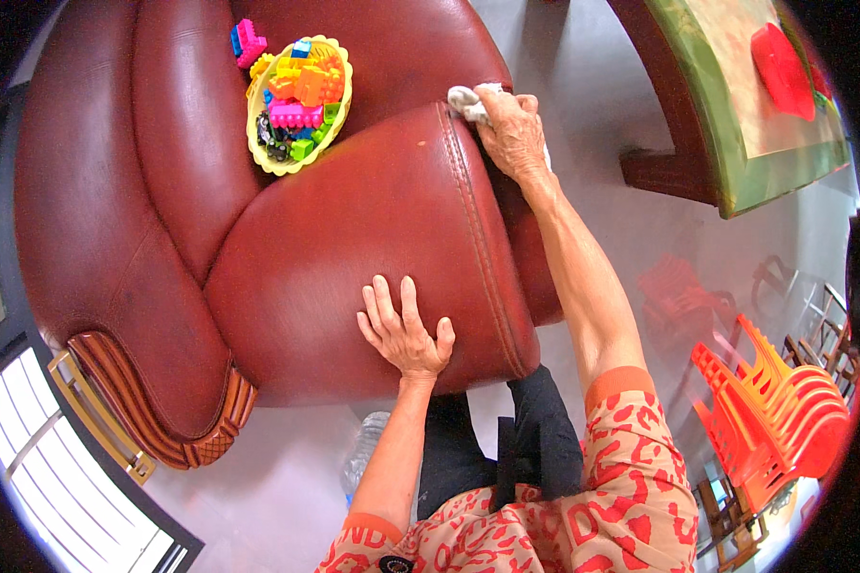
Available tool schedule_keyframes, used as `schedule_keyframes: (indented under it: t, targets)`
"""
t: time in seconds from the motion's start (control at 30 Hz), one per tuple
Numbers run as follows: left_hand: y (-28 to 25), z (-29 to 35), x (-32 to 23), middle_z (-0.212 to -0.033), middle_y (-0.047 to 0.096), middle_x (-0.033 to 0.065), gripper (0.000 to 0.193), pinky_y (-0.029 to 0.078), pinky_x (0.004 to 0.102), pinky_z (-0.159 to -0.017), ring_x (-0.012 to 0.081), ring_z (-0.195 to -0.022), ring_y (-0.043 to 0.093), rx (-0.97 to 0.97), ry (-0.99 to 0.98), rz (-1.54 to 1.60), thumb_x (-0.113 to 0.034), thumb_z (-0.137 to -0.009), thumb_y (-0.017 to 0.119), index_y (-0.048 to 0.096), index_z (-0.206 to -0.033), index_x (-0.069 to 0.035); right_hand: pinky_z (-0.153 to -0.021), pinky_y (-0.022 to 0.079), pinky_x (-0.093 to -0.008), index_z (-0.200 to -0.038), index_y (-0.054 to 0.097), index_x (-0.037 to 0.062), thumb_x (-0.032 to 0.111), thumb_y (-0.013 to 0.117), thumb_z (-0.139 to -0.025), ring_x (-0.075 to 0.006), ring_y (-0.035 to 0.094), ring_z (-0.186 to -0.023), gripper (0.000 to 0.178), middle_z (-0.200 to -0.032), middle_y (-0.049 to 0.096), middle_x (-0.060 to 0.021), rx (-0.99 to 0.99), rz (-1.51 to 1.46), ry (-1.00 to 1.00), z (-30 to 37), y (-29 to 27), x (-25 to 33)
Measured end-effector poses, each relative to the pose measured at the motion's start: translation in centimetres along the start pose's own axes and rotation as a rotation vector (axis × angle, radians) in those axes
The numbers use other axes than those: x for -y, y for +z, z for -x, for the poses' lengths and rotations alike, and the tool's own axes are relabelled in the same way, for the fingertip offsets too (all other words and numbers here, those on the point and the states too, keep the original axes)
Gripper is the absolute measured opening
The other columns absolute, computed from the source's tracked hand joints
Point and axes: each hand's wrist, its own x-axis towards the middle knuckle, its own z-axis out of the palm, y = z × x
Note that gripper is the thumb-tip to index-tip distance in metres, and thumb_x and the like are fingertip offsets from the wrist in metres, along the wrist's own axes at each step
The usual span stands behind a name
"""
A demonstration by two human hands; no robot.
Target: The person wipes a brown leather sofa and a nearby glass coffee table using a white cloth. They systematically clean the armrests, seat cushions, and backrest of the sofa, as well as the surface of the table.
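Observation:
A reddish-brown leather sofa (pixel 325 239) with a stitched front edge fills the middle of the view. My left hand (pixel 406 329) lies flat on its seat, fingers spread, holding nothing. Farther off, my right hand (pixel 514 132) is closed around a white cloth (pixel 467 103) at the front edge of the seat, near the gap beside the neighbouring cushion. Parts of the cloth stick out on both sides of the hand; the rest is hidden under the fingers.
On the sofa stands a yellow scalloped basket (pixel 346 72) of colourful toy blocks, with a loose pink-and-blue block piece (pixel 247 43) beside it. A green-edged table (pixel 743 187) bearing a red object (pixel 782 72) is at the far right. Stacked orange chairs (pixel 774 411) stand at right.

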Motion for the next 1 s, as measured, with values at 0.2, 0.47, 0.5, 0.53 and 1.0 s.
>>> schedule_keyframes:
  t: [0.2,0.47,0.5,0.53,1.0]
  targets:
    - [0.1,-0.1,0.0,-0.151,0.033,0.0166,0.066,0.016,0.0555,-0.111,0.0366,-0.14,0.028,-0.021,0.001,-0.008,-0.055,-0.091,0.033,0.041,-0.141,-0.012,-0.086,0.045,-0.0462,-0.1,0.059,0.0105,0.007,0.063,-0.073,-0.0336,0.048,-0.109,0.027,-0.118,0.055,-0.0063,0.257,0.21,-0.107,2.9,-1.7,-0.3]
    - [-0.1,-0.1,-0.1,-0.15,0.033,0.0162,0.064,0.018,0.0564,-0.11,0.0363,-0.14,0.028,-0.054,0.039,-0.017,-0.048,-0.09,0.038,0.04,-0.143,-0.012,-0.088,0.043,-0.0439,-0.11,0.058,0.0067,0.005,0.066,-0.071,-0.0324,0.045,-0.115,0.04,-0.135,0.048,-0.0086,0.17,0.104,-0.159,13.7,-6.0,0.7]
    - [-0.1,-0.2,-0.1,-0.15,0.033,0.0161,0.064,0.018,0.0565,-0.111,0.0363,-0.14,0.028,-0.061,0.043,-0.019,-0.047,-0.089,0.039,0.04,-0.143,-0.012,-0.089,0.042,-0.0437,-0.109,0.058,0.0066,0.005,0.065,-0.071,-0.0322,0.044,-0.116,0.039,-0.136,0.048,-0.0087,0.161,0.11,-0.16,15.1,-6.4,0.8]
    - [0.0,-0.2,-0.1,-0.151,0.033,0.016,0.064,0.017,0.0565,-0.111,0.0363,-0.14,0.028,-0.066,0.05,-0.02,-0.047,-0.089,0.039,0.04,-0.143,-0.012,-0.089,0.041,-0.0435,-0.109,0.058,0.0066,0.006,0.064,-0.072,-0.032,0.044,-0.117,0.038,-0.136,0.047,-0.0088,0.152,0.117,-0.158,16.6,-6.7,0.7]
    - [0.1,-0.2,-0.3,-0.152,0.031,0.0144,0.063,0.015,0.0544,-0.112,0.034,-0.141,0.026,-0.074,0.063,-0.021,-0.043,-0.088,0.042,0.039,-0.143,-0.012,-0.081,0.045,-0.0424,-0.1,0.064,0.01,0.005,0.064,-0.069,-0.0309,0.051,-0.094,0.032,-0.101,0.056,-0.0102,0.623,0.14,0.084,37.2,-10.9,-4.1]
